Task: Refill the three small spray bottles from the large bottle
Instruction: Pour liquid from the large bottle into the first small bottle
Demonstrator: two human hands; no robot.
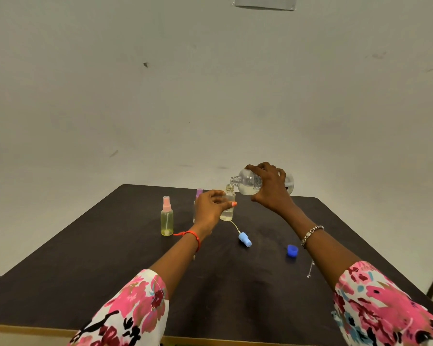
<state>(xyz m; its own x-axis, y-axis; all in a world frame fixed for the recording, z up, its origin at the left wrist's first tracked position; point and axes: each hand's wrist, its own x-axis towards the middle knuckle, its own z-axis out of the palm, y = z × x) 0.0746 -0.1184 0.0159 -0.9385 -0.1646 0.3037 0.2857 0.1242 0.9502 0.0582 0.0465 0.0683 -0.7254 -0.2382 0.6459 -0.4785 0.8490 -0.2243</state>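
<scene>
My right hand grips the large clear bottle, tipped on its side with its open neck just over the mouth of a small uncapped bottle. My left hand holds that small bottle upright on the dark table; a little liquid sits at its bottom. Its blue spray head with a white tube lies on the table in front. A pink-capped spray bottle stands at the left. A purple-capped spray bottle stands behind my left hand, mostly hidden.
A blue screw cap lies on the table at the right, below my right forearm. A thin metal chain hangs near the right wrist. A pale wall rises behind the table's far edge.
</scene>
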